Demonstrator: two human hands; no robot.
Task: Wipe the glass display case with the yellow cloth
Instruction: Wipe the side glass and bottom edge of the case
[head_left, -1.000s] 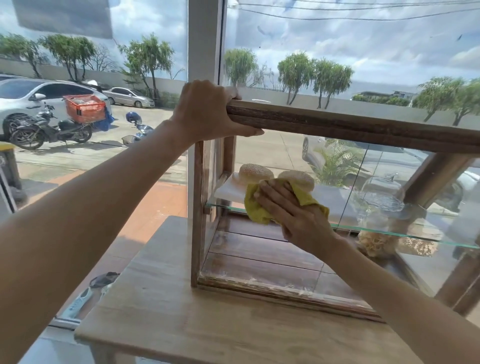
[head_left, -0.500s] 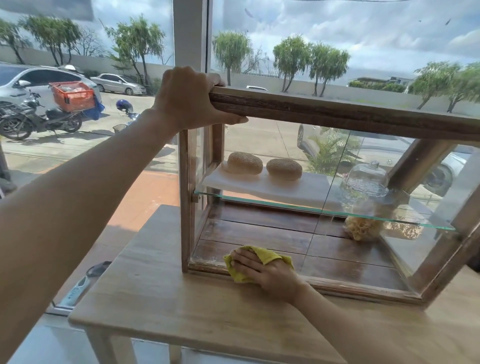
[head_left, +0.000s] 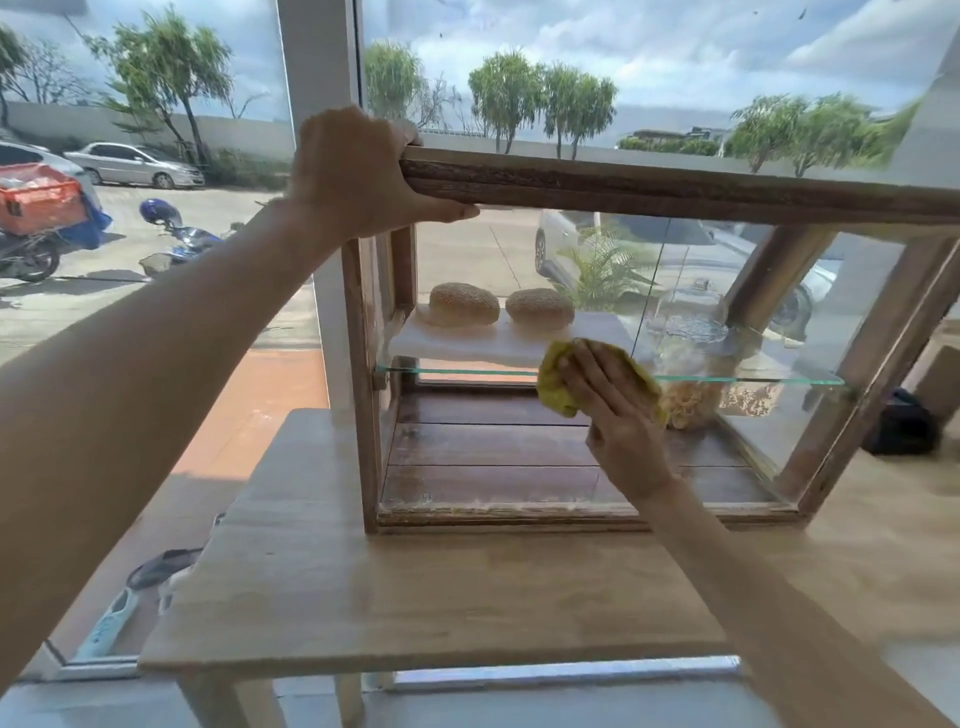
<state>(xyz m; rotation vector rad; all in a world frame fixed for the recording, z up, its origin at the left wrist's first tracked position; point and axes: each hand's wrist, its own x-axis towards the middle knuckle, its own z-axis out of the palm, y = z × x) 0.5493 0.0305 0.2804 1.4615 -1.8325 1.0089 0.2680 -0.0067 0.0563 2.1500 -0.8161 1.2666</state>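
Observation:
A wood-framed glass display case (head_left: 675, 189) stands on a light wooden table (head_left: 415, 597) by a window. My left hand (head_left: 358, 171) grips the case's top left corner. My right hand (head_left: 610, 400) presses a crumpled yellow cloth (head_left: 553, 382) flat against the front glass, at the height of the inner glass shelf (head_left: 457, 370). The cloth sticks out to the left of my fingers and along their right side; most of it is hidden under the palm.
Inside the case, two round buns (head_left: 462, 304) lie on a white board (head_left: 467, 343), with a glass dome (head_left: 691, 327) and a jar of snacks (head_left: 691, 405) to the right. A dark object (head_left: 901, 428) sits on the table at right. Outside are cars and motorbikes.
My right hand moved the cloth from shelf height down to the case's bottom rail, then back up and to the right on the glass. My left hand kept its grip.

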